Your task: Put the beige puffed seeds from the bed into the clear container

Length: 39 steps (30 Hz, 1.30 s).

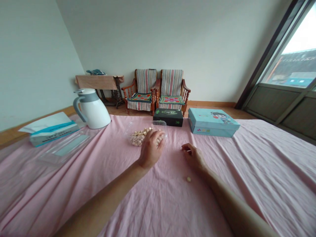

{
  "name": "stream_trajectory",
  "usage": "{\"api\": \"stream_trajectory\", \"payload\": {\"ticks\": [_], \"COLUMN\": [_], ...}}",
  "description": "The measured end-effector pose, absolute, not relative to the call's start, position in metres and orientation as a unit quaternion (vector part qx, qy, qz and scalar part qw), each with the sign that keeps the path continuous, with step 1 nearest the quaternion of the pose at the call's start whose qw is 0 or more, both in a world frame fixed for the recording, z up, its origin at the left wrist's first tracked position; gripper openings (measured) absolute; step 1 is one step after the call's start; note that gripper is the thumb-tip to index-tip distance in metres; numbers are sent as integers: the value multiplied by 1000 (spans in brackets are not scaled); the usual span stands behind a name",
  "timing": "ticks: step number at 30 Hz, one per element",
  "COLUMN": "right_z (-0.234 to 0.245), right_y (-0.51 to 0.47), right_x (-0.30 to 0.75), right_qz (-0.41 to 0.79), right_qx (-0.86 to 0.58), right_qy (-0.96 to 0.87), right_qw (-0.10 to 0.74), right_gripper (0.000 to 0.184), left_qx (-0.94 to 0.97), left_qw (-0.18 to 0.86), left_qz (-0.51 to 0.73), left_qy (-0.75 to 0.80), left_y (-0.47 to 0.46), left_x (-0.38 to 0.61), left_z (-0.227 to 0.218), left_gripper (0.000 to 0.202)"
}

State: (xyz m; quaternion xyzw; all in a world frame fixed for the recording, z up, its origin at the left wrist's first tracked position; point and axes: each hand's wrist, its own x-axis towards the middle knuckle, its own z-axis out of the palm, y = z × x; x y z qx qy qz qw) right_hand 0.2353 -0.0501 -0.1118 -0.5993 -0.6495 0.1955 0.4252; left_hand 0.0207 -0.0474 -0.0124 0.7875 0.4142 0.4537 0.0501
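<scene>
Pale loose kernel [188, 179] sits alone on the pink cloth [247, 197], just below the right hand [194, 158], whose fingers [185, 148] are curled close together; anything pinched there is too small to tell. Left hand [150, 149] is the nearer one to the main heap, cupped down over a pile of pale round kernels [139, 138], its fingers [159, 138] at the pile's right side, grip on any kernels hidden. Pile lies ahead of and left of the right hand, a rough mound with no clear long axis, in a clear plastic tub [160, 123]. Beyond: black box [168, 117], light blue box [213, 122]. Upper left: flat clear plastic tray [64, 148], blue-and-white packet [51, 134], white jug [92, 110]. Far wall: two wooden armchairs [158, 92]. Right edge: window [293, 65].
</scene>
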Motion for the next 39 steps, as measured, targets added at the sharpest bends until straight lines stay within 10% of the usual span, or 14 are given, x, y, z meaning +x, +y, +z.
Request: {"api": "stream_trajectory", "payload": {"ticks": [8, 20, 32, 39], "right_z": [-113, -115, -46, -58], "right_y": [-49, -47, -106, -298], "right_x": [235, 237, 257, 375], "right_qz": [194, 192, 175, -53], "right_qx": [-596, -593, -606, -764], "right_qy": [-651, -652, -612, -419], "right_qw": [429, 433, 477, 488], "right_gripper": [20, 21, 43, 37], "left_qx": [946, 737, 823, 826], "left_qw": [180, -24, 114, 124], "left_qz": [209, 509, 355, 366], "left_qy": [171, 444, 429, 410], "left_y": [-98, -55, -96, -86], "left_x": [56, 2, -20, -21], "left_z": [-66, -6, -78, -79], "left_gripper": [14, 31, 42, 27]}}
